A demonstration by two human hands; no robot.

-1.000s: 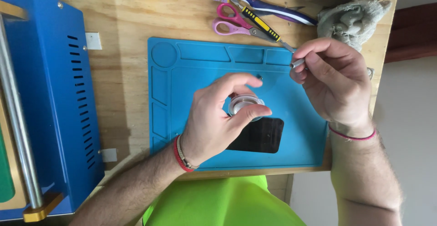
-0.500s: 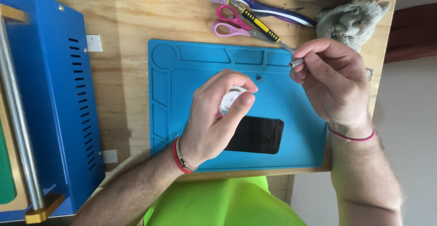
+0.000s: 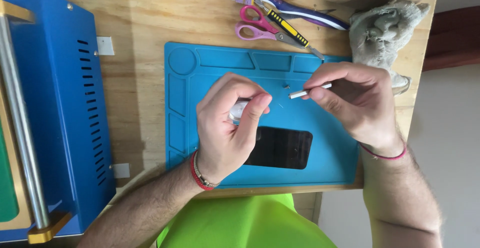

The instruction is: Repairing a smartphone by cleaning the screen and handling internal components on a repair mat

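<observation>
Since a second ago my right hand has brought its thin metal tool down toward the middle of the blue mat. Leftmost, the blue machine sits beyond my left hand, whose fingers are pinched on a small round container, possibly a lid, steadying it above the black phone. Right fingers are closed pen-fashion on the tool, for fine control near a tiny screw.
</observation>
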